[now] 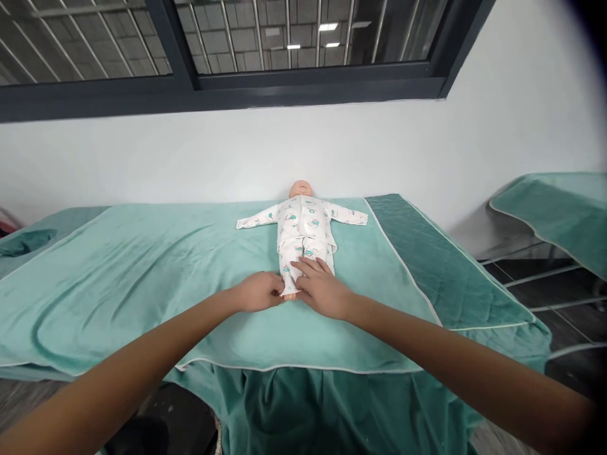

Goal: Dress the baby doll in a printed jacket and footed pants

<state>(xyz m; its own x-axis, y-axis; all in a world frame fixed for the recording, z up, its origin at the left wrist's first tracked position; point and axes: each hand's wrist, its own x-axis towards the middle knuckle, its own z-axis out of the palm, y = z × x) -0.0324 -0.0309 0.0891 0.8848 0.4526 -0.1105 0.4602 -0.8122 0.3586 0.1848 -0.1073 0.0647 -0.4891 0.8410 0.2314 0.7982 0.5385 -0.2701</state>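
Note:
A baby doll [301, 188] lies on its back on a green-covered bed, head toward the wall and arms spread. It wears a white printed top [303, 221] and matching white trousers [290, 264]. My left hand [260, 291] is closed at the cuff of the trouser leg on the left, its fingertips pinching the cloth edge. Across the lower trouser legs lies my right hand [325, 288], fingers spread over the cloth, with the thumb side at the same cuff. The doll's toes [290, 296] show below that cuff. My right hand hides the other foot.
A light green sheet [142, 265] covers the bed, with a darker quilted cover [441, 265] at the right. Behind stands a white wall [213, 155] under a barred window [284, 38]. Another green-covered surface [559, 202] is at the right, and a black stool [165, 417] stands below left.

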